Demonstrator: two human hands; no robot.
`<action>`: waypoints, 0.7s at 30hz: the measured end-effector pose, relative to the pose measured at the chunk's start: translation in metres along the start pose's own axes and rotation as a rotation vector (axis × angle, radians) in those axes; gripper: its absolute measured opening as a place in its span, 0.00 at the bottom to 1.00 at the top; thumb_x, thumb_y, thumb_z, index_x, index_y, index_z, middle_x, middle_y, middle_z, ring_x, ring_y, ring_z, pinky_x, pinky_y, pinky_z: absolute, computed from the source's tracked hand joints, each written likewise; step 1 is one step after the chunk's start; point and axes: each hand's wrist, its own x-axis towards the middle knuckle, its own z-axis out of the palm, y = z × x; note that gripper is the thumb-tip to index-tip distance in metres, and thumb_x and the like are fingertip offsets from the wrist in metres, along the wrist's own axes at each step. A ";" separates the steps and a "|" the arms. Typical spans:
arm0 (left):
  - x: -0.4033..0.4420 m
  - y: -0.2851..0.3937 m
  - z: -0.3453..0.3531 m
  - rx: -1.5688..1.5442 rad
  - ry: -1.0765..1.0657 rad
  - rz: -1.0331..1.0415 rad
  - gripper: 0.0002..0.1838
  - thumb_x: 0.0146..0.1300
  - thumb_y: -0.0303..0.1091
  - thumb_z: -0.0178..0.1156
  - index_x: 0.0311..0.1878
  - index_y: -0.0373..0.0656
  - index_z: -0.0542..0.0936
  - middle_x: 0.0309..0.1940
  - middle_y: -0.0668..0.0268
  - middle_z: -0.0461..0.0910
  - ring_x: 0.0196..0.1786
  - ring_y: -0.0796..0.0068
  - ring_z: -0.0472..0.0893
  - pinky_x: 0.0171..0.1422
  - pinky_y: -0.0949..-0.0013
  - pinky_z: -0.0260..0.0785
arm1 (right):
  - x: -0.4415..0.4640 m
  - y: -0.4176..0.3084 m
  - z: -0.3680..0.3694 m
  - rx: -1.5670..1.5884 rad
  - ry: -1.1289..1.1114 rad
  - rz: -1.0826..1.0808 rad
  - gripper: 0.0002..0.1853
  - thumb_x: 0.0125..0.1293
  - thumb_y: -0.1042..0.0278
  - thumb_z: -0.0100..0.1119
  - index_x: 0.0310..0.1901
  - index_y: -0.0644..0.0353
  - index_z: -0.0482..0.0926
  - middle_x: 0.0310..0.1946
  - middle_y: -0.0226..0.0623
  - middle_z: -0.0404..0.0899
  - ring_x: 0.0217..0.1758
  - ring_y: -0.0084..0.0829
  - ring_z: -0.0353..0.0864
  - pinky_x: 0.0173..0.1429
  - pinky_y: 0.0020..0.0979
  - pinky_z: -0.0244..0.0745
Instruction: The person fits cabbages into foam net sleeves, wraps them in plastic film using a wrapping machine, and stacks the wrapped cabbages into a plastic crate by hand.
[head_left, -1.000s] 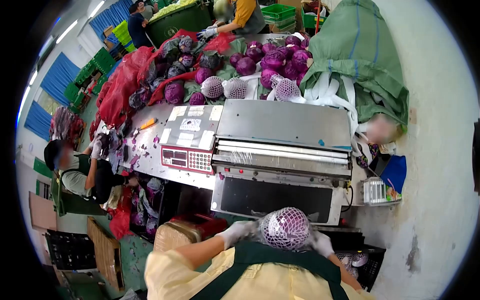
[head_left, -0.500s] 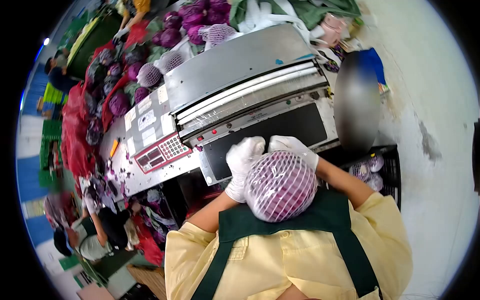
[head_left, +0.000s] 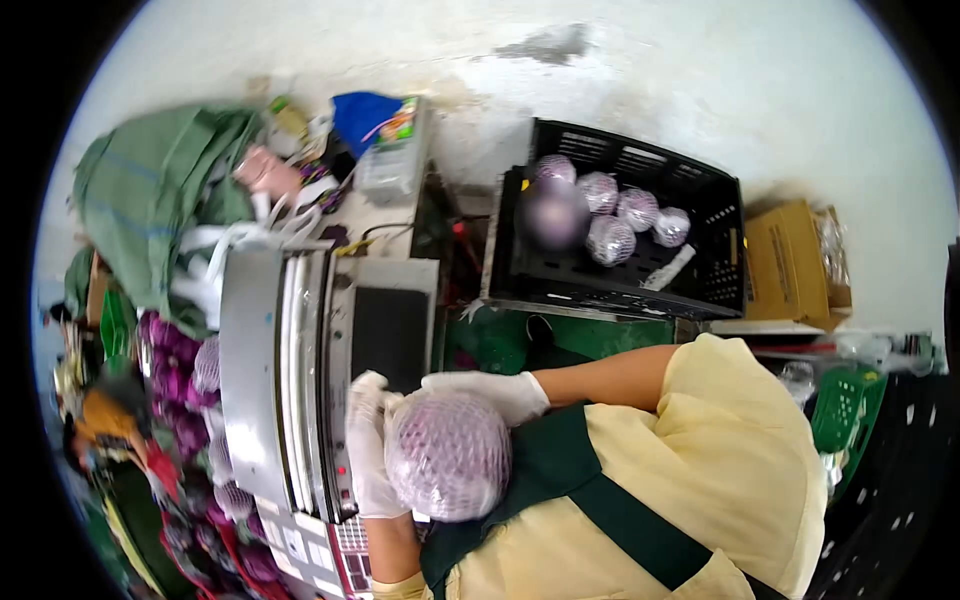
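Observation:
A round purple cabbage in white netting and clear film [head_left: 450,455] is close to my chest. My left hand [head_left: 368,450], in a white glove, is closed at its side toward the machine. White-gloved too, my right hand [head_left: 490,394] closes at its upper edge, fingers meeting those of my left hand. What lies between the fingertips is too small to make out. Beside the hands is the wrapping machine's dark plate [head_left: 390,338]. A black crate [head_left: 640,150] holds several netted cabbages [head_left: 611,240], one partly behind a blurred patch.
The wrapping machine [head_left: 250,370] and a scale [head_left: 350,555] stand at left. Unwrapped cabbages [head_left: 175,375] and a green sack [head_left: 165,200] lie beyond. A cardboard box [head_left: 790,265] is right of the crate, a green basket [head_left: 845,410] below it. Another person [head_left: 110,415] is at far left.
The view has swung right, bringing the black crate into full view and the machine to the left. My hands have risen from the cabbage's sides to its top and come together.

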 end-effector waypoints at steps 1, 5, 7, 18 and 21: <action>0.003 -0.004 0.030 0.003 0.008 0.155 0.06 0.69 0.29 0.56 0.48 0.46 0.74 0.31 0.68 0.77 0.28 0.81 0.72 0.33 0.78 0.68 | -0.013 -0.007 -0.020 -0.329 -0.057 -0.292 0.21 0.71 0.56 0.50 0.59 0.61 0.71 0.56 0.34 0.75 0.58 0.28 0.74 0.67 0.33 0.66; 0.033 -0.039 0.092 0.253 -0.157 0.411 0.11 0.70 0.33 0.55 0.53 0.43 0.74 0.42 0.61 0.81 0.41 0.75 0.79 0.48 0.71 0.71 | -0.091 -0.068 -0.079 -0.592 0.257 -0.834 0.20 0.62 0.75 0.62 0.57 0.66 0.74 0.46 0.37 0.81 0.54 0.25 0.76 0.63 0.31 0.71; 0.052 -0.056 0.100 0.348 -0.250 0.318 0.12 0.70 0.36 0.55 0.53 0.43 0.75 0.45 0.61 0.82 0.44 0.72 0.81 0.52 0.69 0.72 | -0.154 -0.106 -0.119 -0.171 0.377 -0.706 0.19 0.66 0.67 0.56 0.56 0.64 0.75 0.47 0.39 0.81 0.52 0.30 0.79 0.63 0.34 0.72; 0.115 -0.107 0.136 0.291 -0.130 -0.134 0.09 0.70 0.39 0.55 0.45 0.43 0.75 0.38 0.60 0.81 0.39 0.69 0.80 0.48 0.69 0.73 | -0.365 -0.102 -0.399 0.589 0.875 -0.970 0.36 0.70 0.35 0.28 0.66 0.53 0.68 0.67 0.39 0.68 0.70 0.46 0.65 0.72 0.58 0.55; 0.121 -0.110 0.144 0.281 -0.125 -0.148 0.09 0.70 0.39 0.54 0.45 0.43 0.75 0.39 0.60 0.80 0.39 0.70 0.80 0.47 0.69 0.73 | -0.352 -0.135 -0.356 0.736 1.130 -1.033 0.36 0.67 0.35 0.38 0.67 0.55 0.67 0.67 0.43 0.67 0.70 0.46 0.65 0.71 0.61 0.54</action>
